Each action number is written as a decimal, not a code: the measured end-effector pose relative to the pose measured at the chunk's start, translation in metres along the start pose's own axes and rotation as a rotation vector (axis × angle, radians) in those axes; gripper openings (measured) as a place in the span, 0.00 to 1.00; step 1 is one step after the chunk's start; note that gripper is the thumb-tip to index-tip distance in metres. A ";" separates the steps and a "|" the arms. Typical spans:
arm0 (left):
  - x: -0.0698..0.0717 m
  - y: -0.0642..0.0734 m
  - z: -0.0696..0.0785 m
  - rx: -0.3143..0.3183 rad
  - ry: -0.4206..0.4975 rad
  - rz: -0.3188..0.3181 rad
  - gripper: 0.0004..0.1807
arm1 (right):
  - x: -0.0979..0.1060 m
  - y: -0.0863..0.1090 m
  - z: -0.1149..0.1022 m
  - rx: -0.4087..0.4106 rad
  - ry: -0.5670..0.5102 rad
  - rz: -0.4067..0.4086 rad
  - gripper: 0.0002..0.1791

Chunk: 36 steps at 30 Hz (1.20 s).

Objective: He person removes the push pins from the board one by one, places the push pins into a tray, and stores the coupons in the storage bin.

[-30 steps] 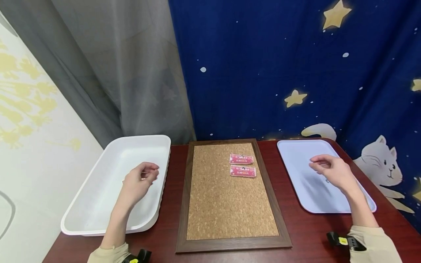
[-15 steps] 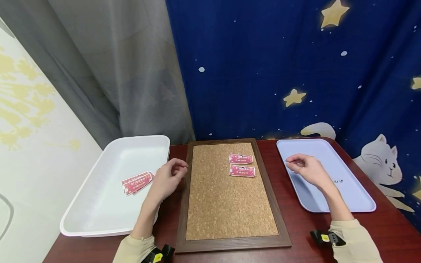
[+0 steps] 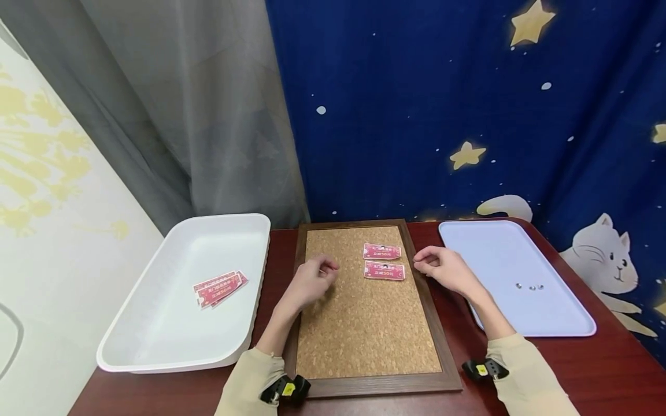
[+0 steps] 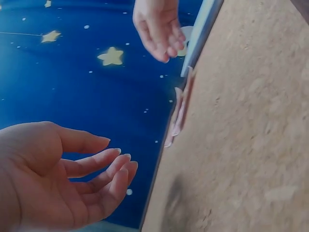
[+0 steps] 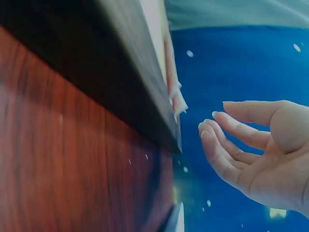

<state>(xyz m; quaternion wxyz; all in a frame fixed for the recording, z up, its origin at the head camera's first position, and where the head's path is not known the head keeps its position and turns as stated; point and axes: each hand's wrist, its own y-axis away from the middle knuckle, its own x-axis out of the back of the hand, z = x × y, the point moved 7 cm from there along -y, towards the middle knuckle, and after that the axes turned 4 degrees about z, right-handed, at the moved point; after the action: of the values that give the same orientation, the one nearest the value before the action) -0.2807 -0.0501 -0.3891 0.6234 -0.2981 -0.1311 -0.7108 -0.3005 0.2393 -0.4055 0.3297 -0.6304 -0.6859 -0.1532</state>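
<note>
My left hand hovers over the left part of a wood-framed cork board. Its fingers bend loosely in the left wrist view, thumb apart from them and nothing between. My right hand is above the board's right frame edge, level with the lower coupon. In the right wrist view that hand's thumb and fingers are apart, relaxed and holding nothing. Two pink paper coupons, an upper coupon and a lower coupon, are fixed at the board's upper right, each with a small dark pin spot at its top.
Left of the board, a deep white plastic tub holds a few overlapping pink coupons. On the right a shallow pale lavender tray carries small shiny pieces. Behind the dark red table hang grey and starry blue curtains.
Both hands have moved inward: the left from over the white tub to above the cork board, the right from over the lavender tray to the board's right edge. The coupons have stayed put.
</note>
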 end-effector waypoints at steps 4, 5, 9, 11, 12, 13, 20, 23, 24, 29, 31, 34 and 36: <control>-0.014 -0.007 -0.001 0.009 0.023 -0.064 0.04 | -0.015 -0.009 -0.008 0.022 0.020 -0.050 0.08; -0.017 -0.008 -0.001 0.015 0.030 -0.088 0.05 | -0.019 -0.012 -0.010 0.031 0.033 -0.062 0.08; -0.029 -0.012 -0.003 0.056 0.040 -0.156 0.07 | -0.030 -0.022 -0.018 0.083 0.093 -0.115 0.07; -0.033 -0.015 -0.004 0.071 0.027 -0.175 0.07 | -0.034 -0.027 -0.020 0.102 0.125 -0.138 0.06; -0.036 -0.017 -0.004 0.085 0.020 -0.179 0.07 | -0.036 -0.029 -0.021 0.106 0.135 -0.147 0.06; -0.038 -0.019 -0.004 0.096 0.015 -0.183 0.07 | -0.038 -0.031 -0.021 0.106 0.145 -0.156 0.05; -0.053 -0.031 -0.006 0.169 0.038 -0.185 0.07 | -0.053 -0.044 -0.023 0.111 0.209 -0.189 0.04; -0.060 -0.038 -0.007 0.175 0.035 -0.177 0.04 | -0.057 -0.046 -0.024 0.113 0.219 -0.198 0.04; -0.062 -0.040 -0.007 0.181 0.032 -0.178 0.02 | -0.058 -0.046 -0.024 0.112 0.222 -0.197 0.03; -0.073 -0.050 -0.011 0.208 0.079 -0.199 0.10 | -0.061 -0.047 -0.022 0.090 0.234 -0.197 0.03; -0.075 -0.051 -0.012 0.224 0.103 -0.204 0.10 | -0.062 -0.048 -0.022 0.087 0.238 -0.196 0.03; -0.077 -0.052 -0.014 0.246 0.117 -0.201 0.04 | -0.063 -0.048 -0.022 0.088 0.249 -0.194 0.02; -0.079 -0.053 -0.015 0.258 0.130 -0.202 0.03 | -0.063 -0.049 -0.020 0.077 0.254 -0.188 0.02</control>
<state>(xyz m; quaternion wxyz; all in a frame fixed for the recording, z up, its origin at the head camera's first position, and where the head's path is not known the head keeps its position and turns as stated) -0.3318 0.0151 -0.4376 0.5891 -0.1544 -0.2101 -0.7648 -0.3431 0.1704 -0.4213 0.4219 -0.5259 -0.6999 -0.2357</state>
